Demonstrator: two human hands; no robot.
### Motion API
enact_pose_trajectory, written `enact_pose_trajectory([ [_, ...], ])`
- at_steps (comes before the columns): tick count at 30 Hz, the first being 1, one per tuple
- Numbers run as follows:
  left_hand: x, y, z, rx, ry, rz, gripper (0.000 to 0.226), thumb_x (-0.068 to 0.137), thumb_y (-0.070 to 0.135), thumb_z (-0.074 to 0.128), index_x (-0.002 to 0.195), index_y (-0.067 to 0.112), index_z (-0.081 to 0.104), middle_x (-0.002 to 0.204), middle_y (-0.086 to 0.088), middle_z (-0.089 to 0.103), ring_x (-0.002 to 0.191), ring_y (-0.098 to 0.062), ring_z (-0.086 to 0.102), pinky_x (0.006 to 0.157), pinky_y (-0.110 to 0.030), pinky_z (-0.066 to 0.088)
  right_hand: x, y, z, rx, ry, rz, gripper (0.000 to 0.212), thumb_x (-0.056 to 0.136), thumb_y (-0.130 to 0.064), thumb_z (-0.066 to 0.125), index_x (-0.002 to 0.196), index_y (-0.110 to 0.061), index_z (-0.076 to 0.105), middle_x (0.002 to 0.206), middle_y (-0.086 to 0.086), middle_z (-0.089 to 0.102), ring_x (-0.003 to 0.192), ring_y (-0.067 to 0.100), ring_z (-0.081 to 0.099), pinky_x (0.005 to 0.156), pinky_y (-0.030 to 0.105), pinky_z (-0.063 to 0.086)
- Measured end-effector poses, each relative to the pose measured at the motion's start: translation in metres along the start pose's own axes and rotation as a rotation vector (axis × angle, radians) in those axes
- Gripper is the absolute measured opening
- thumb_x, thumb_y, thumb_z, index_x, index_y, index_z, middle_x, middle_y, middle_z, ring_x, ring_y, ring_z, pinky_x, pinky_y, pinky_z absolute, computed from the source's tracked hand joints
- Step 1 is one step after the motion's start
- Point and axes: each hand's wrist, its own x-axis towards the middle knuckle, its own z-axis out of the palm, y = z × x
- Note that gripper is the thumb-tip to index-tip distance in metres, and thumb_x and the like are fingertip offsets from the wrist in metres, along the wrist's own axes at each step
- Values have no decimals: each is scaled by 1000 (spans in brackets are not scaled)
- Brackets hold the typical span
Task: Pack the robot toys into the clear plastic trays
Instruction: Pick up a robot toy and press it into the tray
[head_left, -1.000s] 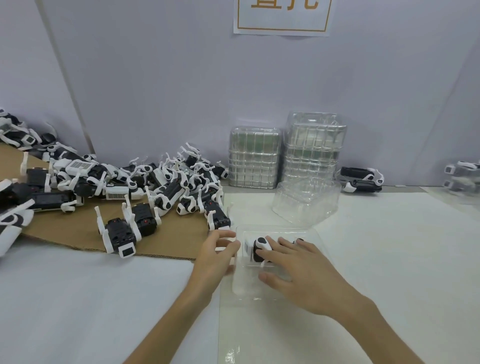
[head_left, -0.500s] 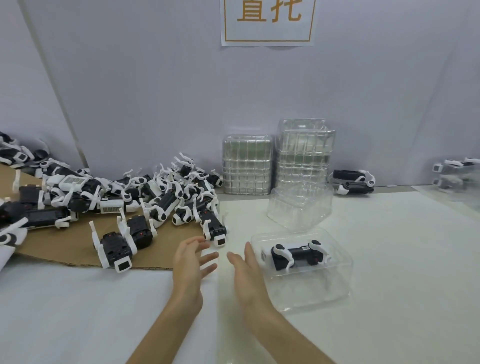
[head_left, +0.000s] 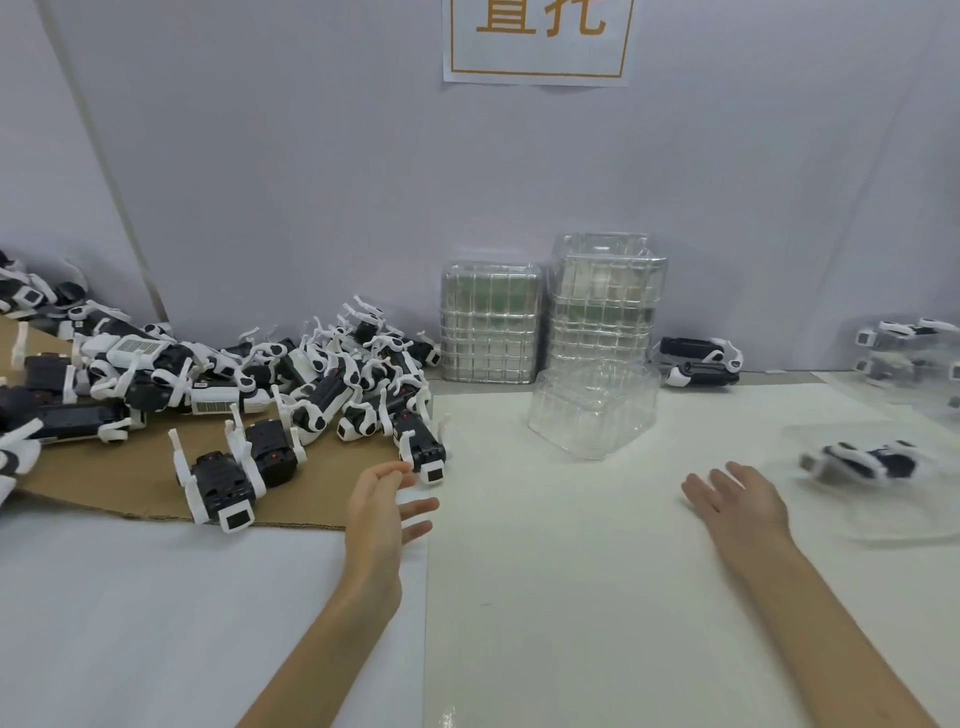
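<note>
Both hands, left hand (head_left: 382, 506) and right hand (head_left: 737, 501), are spread and hold nothing. The blurry packed tray (head_left: 878, 478) looks close to the desk's (head_left: 571, 597) right side and might slide off.

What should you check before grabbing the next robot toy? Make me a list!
1. Left hand free: ok, open and holding nothing.
2. Right hand free: ok, open and holding nothing.
3. Robot toy within reach: ok, it lies right by the left fingertips, at the cardboard edge.
4. Empty tray ready: ok, it sits in front of the tray stacks.
5. Packed tray out of the way: ok, it is off to the right.
6. Packed tray closed: cannot tell, too blurred.
</note>
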Motion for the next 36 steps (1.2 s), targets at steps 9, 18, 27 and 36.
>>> enact_pose_trajectory([
  [9,-3,-2,2,36,-43,-13,22,102,11,43,99,17,64,97,-3,62,66,-17,71,65,-33,53,-24,33,46,-829,-277,-406,44,96,-10,59,139,-17,52,137,-6,53,108,13,55,89,26,37],
  [18,-6,-4,3,80,-82,-25,20,102,12,44,102,17,64,106,-5,63,64,-15,71,69,-34,52,27,10,114,-1621,-304,-873,54,96,-37,56,146,-20,43,151,0,44,142,21,33,114,44,20],
  [27,-8,-3,3,111,-170,-53,18,101,11,45,103,16,63,101,-4,66,64,-15,70,66,-32,51,24,6,131,-1551,-331,-844,35,95,-34,60,127,-19,62,106,-7,69,124,22,49,111,39,19],
  [36,-9,-3,5,154,-221,-84,17,100,11,47,106,16,62,103,-5,64,67,-17,70,65,-30,51,-10,-6,161,-1172,-214,-1014,28,91,-35,66,115,-21,67,95,-10,67,116,21,52,104,35,20],
])
